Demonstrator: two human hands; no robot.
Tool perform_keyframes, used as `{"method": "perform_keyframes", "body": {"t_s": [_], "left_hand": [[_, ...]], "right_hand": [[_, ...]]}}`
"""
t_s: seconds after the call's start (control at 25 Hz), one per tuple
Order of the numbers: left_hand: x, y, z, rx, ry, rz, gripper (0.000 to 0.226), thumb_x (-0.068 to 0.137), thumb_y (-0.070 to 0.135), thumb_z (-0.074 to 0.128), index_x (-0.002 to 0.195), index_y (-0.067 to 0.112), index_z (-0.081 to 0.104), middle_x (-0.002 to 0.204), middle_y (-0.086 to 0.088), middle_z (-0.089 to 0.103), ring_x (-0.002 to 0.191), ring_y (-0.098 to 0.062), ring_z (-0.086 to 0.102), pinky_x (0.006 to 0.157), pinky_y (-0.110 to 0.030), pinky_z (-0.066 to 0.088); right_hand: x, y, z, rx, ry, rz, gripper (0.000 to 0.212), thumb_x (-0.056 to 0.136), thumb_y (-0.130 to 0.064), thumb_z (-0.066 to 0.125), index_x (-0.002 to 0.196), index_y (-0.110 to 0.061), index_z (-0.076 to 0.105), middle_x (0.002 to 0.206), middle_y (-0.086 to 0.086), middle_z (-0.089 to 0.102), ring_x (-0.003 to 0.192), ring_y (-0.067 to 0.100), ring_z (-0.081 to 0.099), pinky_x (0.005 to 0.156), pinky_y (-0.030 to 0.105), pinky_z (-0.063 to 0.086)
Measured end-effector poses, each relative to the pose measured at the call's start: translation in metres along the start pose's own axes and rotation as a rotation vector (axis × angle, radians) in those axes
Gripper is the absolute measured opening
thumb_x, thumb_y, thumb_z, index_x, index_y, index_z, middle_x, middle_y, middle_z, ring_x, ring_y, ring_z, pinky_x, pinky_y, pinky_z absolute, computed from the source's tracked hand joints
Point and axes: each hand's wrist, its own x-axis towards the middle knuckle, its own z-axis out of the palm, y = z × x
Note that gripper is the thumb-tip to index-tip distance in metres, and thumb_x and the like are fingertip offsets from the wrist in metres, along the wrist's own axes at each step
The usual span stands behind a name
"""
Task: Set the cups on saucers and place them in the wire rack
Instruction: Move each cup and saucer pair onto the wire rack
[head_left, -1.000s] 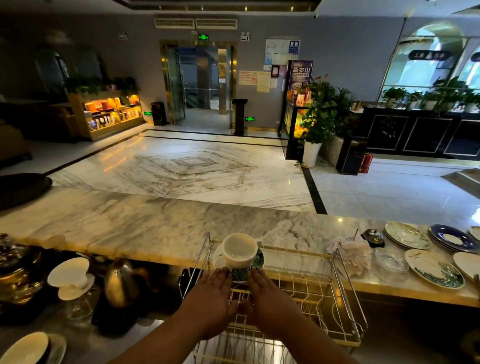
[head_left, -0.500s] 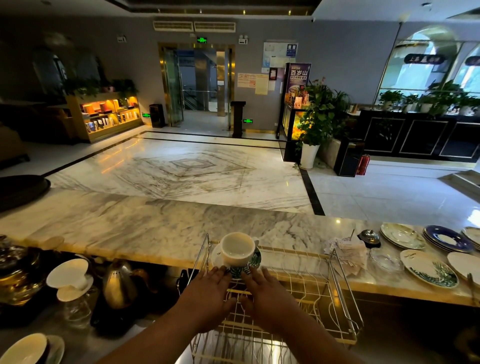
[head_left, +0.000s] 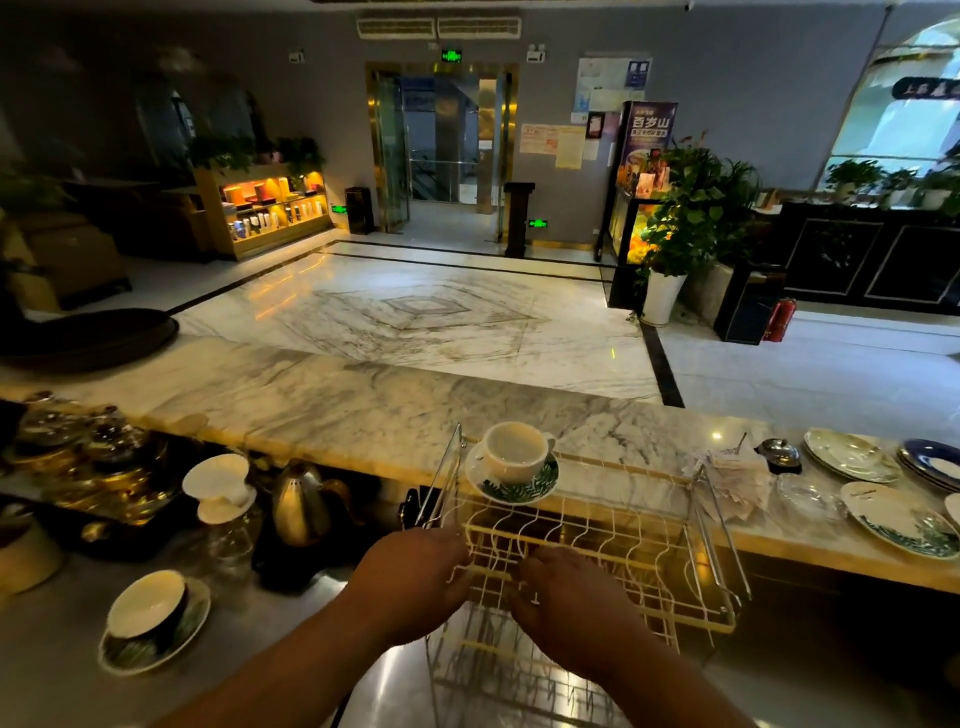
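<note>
A white cup (head_left: 515, 451) stands upright on a leaf-patterned saucer (head_left: 514, 488) at the far left corner of the wire rack (head_left: 623, 540). My left hand (head_left: 415, 577) and my right hand (head_left: 566, 597) hover over the rack's near side, apart from the saucer, fingers loosely spread and holding nothing. A second cup on a saucer (head_left: 153, 618) sits on the steel counter at the lower left.
A metal kettle (head_left: 301, 504), a white dripper on a glass jar (head_left: 221, 488) and dark teapots (head_left: 93, 447) crowd the left. Several plates (head_left: 898, 519) and a small bell (head_left: 779, 452) lie on the marble bar top (head_left: 337, 405) to the right.
Both hands let go of the saucer and drew back toward me; the cup and saucer stay on the rack's far left corner.
</note>
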Motion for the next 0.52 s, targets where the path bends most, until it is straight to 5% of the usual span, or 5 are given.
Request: {"method": "perform_keyframes", "body": {"t_s": [0.16,0.32,0.52], "left_hand": [[-0.047,-0.023,-0.002,-0.008,-0.068,-0.172,0.039,0.089,0.059,0.040,0.102,0.033,0.066,0.097,0.009,0.069,0.085,-0.013,0.065,0.067,-0.031,0.049],[-0.105,-0.067,0.004,-0.042,-0.222,-0.417,0.042,0.089,0.061,0.048,0.123,0.038,0.062,0.126,0.011,0.065,0.114,-0.015,0.061,0.090,-0.036,0.051],[-0.178,-0.131,0.015,-0.066,-0.286,-0.573,0.046,0.089,0.061,0.052,0.129,0.039,0.058,0.134,0.009,0.061,0.120,-0.016,0.058,0.097,-0.035,0.048]], "right_hand": [[0.011,-0.043,0.018,0.094,-0.005,-0.112,0.045,0.094,-0.061,0.032,0.096,-0.029,0.064,0.084,-0.013,0.055,0.076,0.008,0.050,0.065,0.031,0.045],[0.031,-0.091,0.058,0.175,-0.090,-0.145,0.042,0.093,-0.063,0.041,0.108,-0.033,0.066,0.103,-0.011,0.067,0.092,0.009,0.058,0.077,0.033,0.053],[0.058,-0.154,0.105,0.169,-0.264,-0.209,0.045,0.093,-0.063,0.045,0.122,-0.033,0.064,0.120,-0.007,0.067,0.110,0.015,0.057,0.086,0.034,0.049]]}}
